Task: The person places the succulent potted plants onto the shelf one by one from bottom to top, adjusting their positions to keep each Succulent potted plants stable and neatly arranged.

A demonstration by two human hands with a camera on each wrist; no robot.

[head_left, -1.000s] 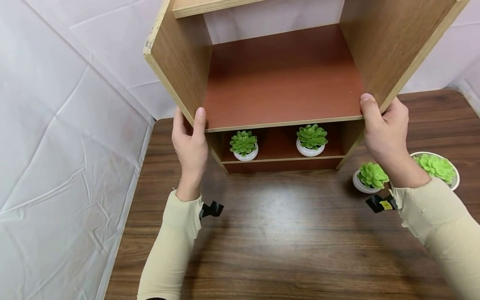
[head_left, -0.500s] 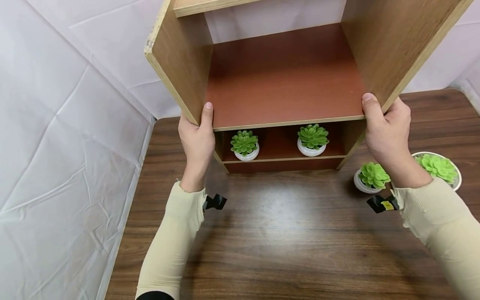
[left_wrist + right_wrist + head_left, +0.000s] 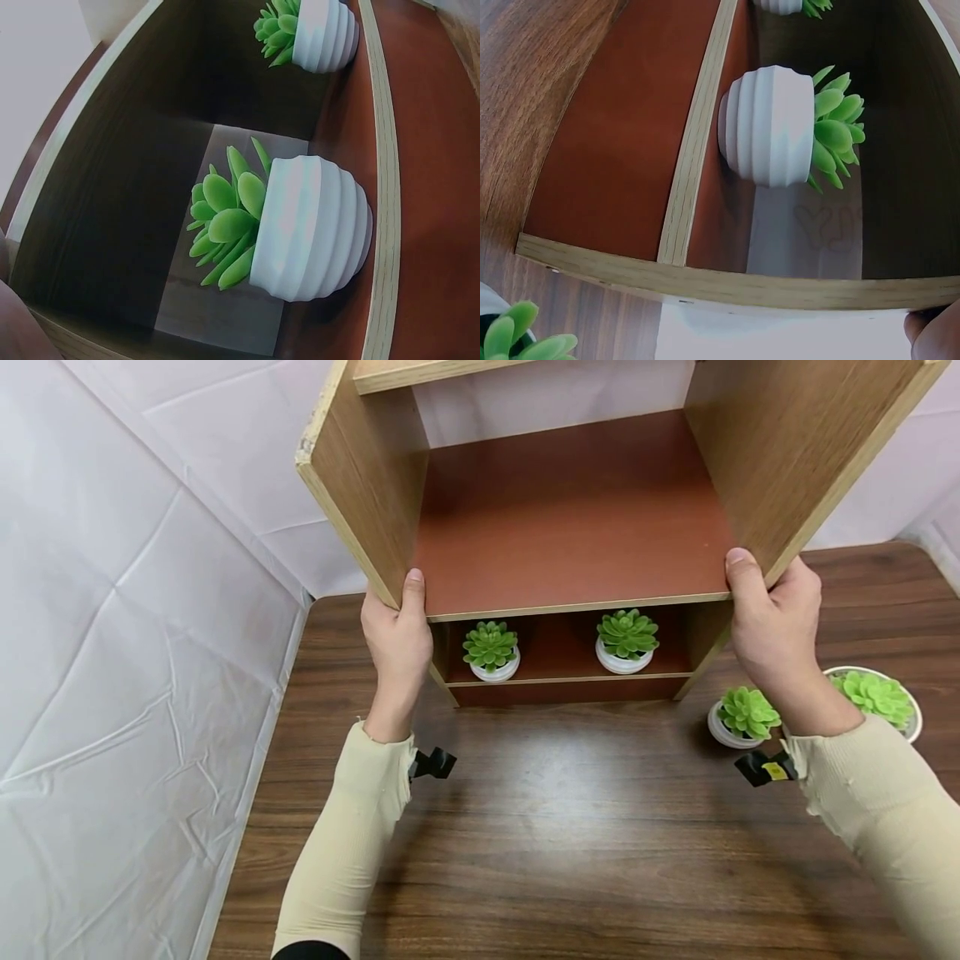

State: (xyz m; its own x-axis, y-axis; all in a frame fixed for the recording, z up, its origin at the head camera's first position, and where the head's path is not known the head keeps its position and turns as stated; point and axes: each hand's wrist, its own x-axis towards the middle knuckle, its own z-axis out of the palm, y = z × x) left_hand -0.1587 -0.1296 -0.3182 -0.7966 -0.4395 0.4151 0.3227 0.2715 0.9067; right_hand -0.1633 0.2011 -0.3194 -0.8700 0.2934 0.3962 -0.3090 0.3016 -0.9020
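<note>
A wooden shelf unit [image 3: 570, 518] with a red-brown board stands on the table. My left hand [image 3: 396, 639] grips the front edge of its left side panel, with the thumb on the inner side by the board. On the right panel [image 3: 817, 468], my right hand [image 3: 774, 622] grips the front edge at about the same height. Both hands' other fingers are mostly hidden behind the panels. In the low compartment sit two green succulents in white ribbed pots: the left succulent [image 3: 311, 229] near my left hand, the right succulent [image 3: 772, 127] near my right.
Right of the unit, a small potted succulent [image 3: 744, 717] and a larger oval white-rimmed pot [image 3: 909, 710] with a succulent stand on the wooden table [image 3: 555, 827], partly behind my right forearm. White sheeting [image 3: 127, 677] rises along the left side and behind.
My left hand has shifted slightly right on the left panel, its thumb coming further over the inner side. The right hand keeps its grip. The unit and the pots have hardly moved.
</note>
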